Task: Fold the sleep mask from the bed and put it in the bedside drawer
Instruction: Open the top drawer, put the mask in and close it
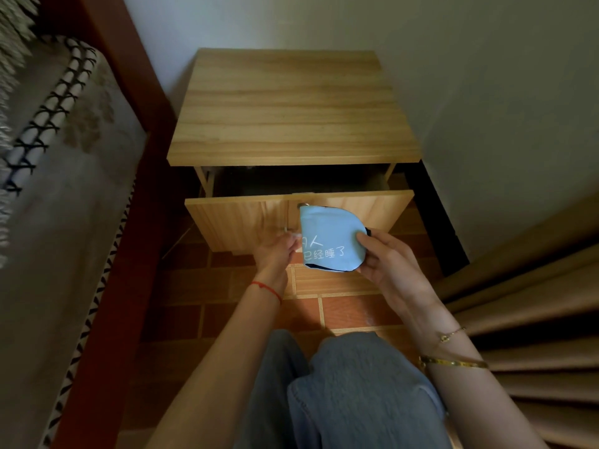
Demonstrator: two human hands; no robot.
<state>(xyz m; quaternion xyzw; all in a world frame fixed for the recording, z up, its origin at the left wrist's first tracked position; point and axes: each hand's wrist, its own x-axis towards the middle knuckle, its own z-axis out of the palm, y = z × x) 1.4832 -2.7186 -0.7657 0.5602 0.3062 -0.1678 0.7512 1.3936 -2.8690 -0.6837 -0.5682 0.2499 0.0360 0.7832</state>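
Note:
The light blue sleep mask (327, 234), folded in half with white writing on it, is held by my right hand (385, 257) in front of the drawer. The wooden bedside drawer (233, 218) is pulled partly out from under the cabinet top, and its inside looks dark. My left hand (275, 251) grips the small metal handle on the drawer front, just left of the mask. The handle is mostly hidden by my fingers and the mask.
The bedside cabinet top (291, 108) is bare wood. The bed (48, 189) with its red-brown frame runs along the left. Beige curtains (534, 319) hang at the right. My knees in jeans (350, 393) are over a brick-patterned tile floor.

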